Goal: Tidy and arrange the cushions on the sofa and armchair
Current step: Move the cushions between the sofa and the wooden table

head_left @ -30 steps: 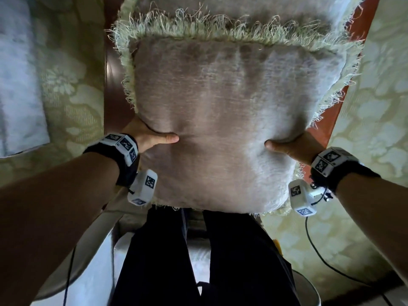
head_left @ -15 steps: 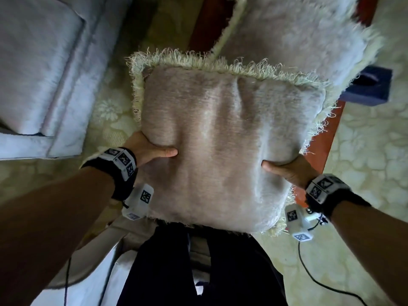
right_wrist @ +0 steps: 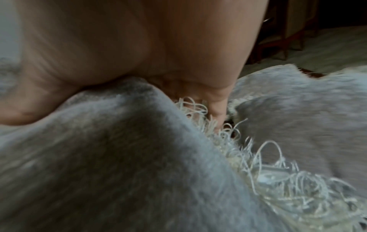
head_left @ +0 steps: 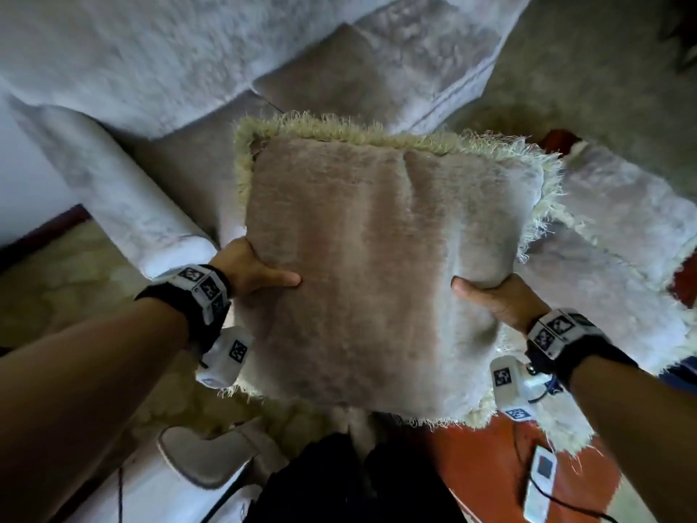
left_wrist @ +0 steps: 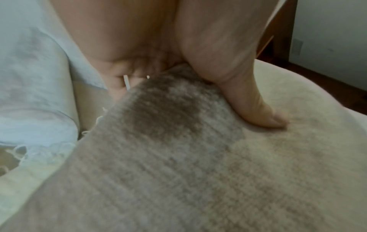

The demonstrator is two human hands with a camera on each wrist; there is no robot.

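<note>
both hands, left hand [head_left: 249,269] and right hand [head_left: 498,300], gripped the fringed cushion [head_left: 377,266] by its sides, fingers curled underneath, above the sofa [head_left: 158,62]. step: carrying. next move likely required lowering it onto the seat.

surface: pale sofa [head_left: 158,58] | on floor: patterned carpet [head_left: 49,273] | on red table [head_left: 486,469]: 1 fringed cushion [head_left: 618,258]
</note>
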